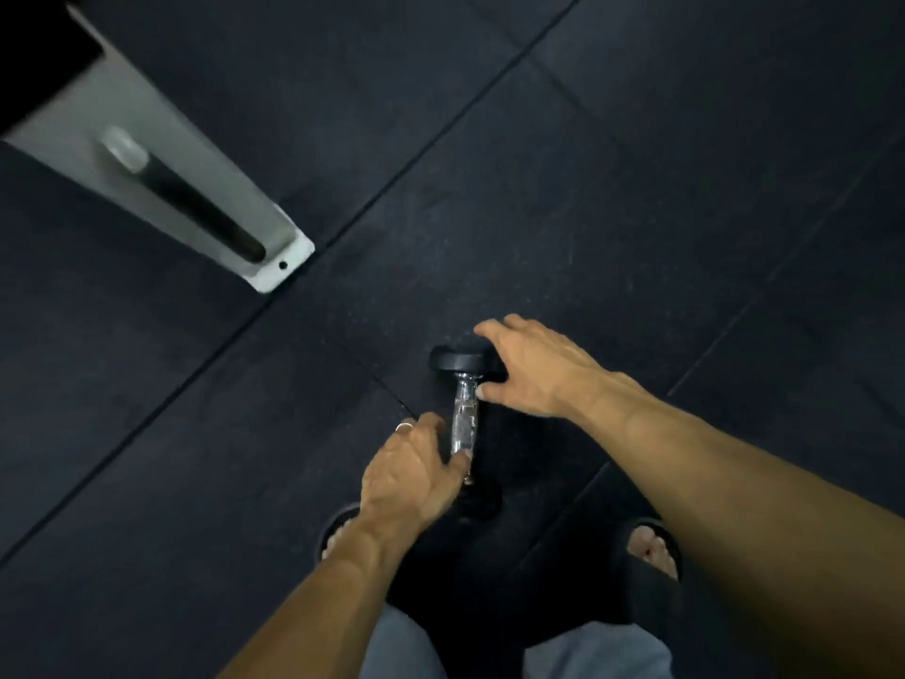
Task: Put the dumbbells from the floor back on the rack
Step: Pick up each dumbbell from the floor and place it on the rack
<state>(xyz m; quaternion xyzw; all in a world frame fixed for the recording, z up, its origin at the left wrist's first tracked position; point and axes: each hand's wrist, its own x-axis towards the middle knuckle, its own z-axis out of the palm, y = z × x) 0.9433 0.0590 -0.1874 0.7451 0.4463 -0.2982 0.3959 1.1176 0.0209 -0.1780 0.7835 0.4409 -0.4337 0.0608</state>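
Flooring of dark rubber tiles, with straight seams crossing it on the diagonal, filled nearly the whole view. Next in size was a pale grey metal foot at the upper left, lying flat on the tiles, with a dark bar running along its middle and a small hole near its end; it was blurred, and whether it belonged to the rack could not be told. Your two bare forearms reached down and forward from the lower edge. Your feet, in dark open-toed slides, stood on the tiles just behind the work, one to each side.

The dumbbell lay on the floor between your hands and ahead of your feet, well apart from the grey foot. Its chrome handle pointed away from you, one black head at the far end, the other at the near end, dark and partly hidden beneath your left wrist.

Your right hand was spread, fingers straight, over the far head, the thumb tip just beside the top of the handle; actual contact could not be confirmed. Your left hand sat at the near end of the handle, thumb against the chrome and fingers curled on its left side. A ring showed on one finger there.
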